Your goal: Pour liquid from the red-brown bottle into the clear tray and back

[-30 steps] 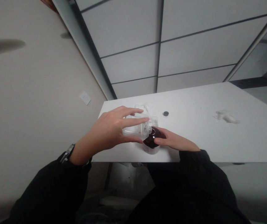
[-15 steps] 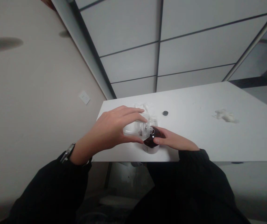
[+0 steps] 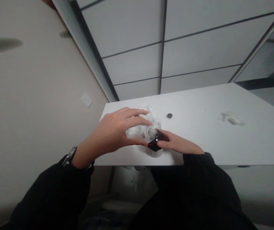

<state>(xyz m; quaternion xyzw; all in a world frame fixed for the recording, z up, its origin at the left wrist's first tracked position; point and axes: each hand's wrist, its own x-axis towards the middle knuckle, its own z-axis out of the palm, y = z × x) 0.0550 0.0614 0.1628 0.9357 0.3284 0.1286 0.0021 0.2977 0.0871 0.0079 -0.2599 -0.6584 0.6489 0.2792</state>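
A clear container [image 3: 137,131] is meeting a dark red bottle [image 3: 155,147] near the desk's [image 3: 211,137] front edge; the work is apparently under way.

Left of that edge's middle, the right hand's [image 3: 175,142] fingers are wrapping the bottle, its pale lower band showing no readable writing. The left hand's [image 3: 114,129] fingers are holding the container on its side, neck at the bottle's mouth; whether liquid is flowing, and how much remains, is not showing. Beyond, an unclear see-through item [image 3: 157,122] is lying toward the far left corner, crumpled white material [image 3: 232,118] toward the right edge. A dark cap [image 3: 169,115] is lying near the far edge, so uncapping is looking done.
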